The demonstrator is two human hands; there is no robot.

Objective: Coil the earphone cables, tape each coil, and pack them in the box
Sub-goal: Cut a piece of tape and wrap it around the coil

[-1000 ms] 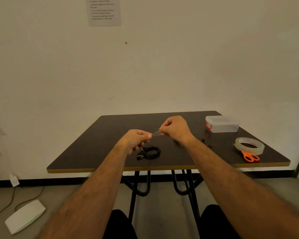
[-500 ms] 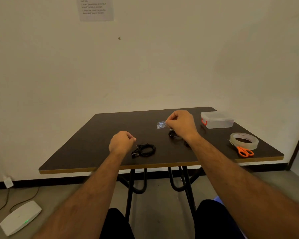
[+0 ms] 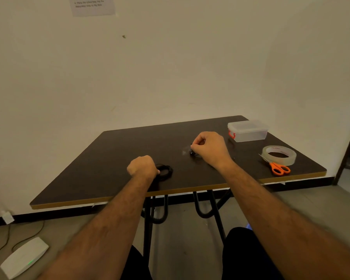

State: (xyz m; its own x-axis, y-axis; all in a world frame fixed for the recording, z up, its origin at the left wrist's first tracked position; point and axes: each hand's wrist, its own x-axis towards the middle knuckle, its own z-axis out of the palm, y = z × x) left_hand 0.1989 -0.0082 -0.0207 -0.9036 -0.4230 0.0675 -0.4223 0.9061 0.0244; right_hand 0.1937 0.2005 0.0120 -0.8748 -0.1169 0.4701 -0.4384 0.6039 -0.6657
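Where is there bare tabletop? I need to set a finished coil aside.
Bare: the table's left half, beyond the left hand, and the far strip behind both hands. Crowded: the right edge, with box, tape roll, scissors.

The printed sheet (image 3: 93, 5) at the top left of the frame is cut off by the upper edge, its text too blurred to read. The left hand (image 3: 142, 167) covers the near side of a black cable coil (image 3: 165, 171). Under the right hand (image 3: 209, 148) a second dark cable (image 3: 193, 152) is mostly hidden, and the pale smear beside it is perhaps a tape piece (image 3: 185, 151). The white device (image 3: 24, 257) at lower left is too vague to identify.
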